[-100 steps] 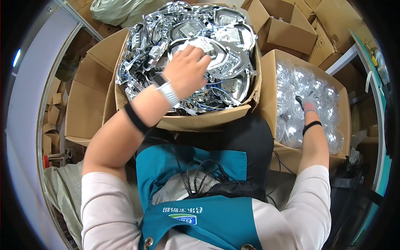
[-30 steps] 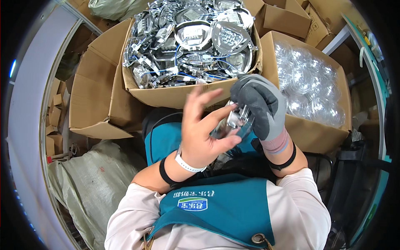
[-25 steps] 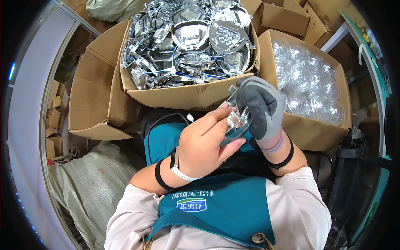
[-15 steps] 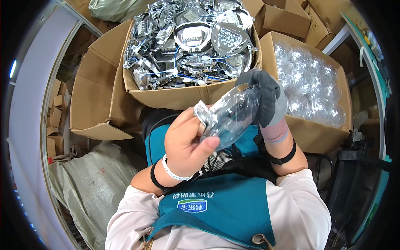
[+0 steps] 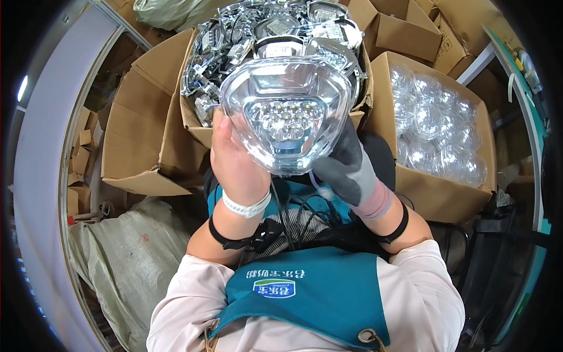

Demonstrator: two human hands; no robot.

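Between my hands is a lamp (image 5: 286, 120), a rounded triangular clear cover over a chromed reflector with several small LEDs, its front turned up toward me. My bare left hand (image 5: 239, 155) is closed on its left edge, fingers partly hidden behind it. My right hand (image 5: 347, 167), in a grey and black glove, grips the lower right edge, with fingertips out of sight underneath. A pale cable end shows by the right hand, below the lamp. Behind the lamp, a cardboard box (image 5: 199, 134) is heaped with chromed reflectors (image 5: 220, 44) with blue wires.
On the right stands a carton (image 5: 434, 196) full of clear lens covers (image 5: 437, 120). An open carton (image 5: 138, 132) is at the left, above a pale woven sack (image 5: 132, 264). More cardboard boxes (image 5: 407, 35) lie at the back right. A teal apron (image 5: 316, 293) covers my front.
The lamp has swung from edge-on to face-up and moved up and left, now overlapping the reflector box. My right hand has come down from its upper edge to its lower right.
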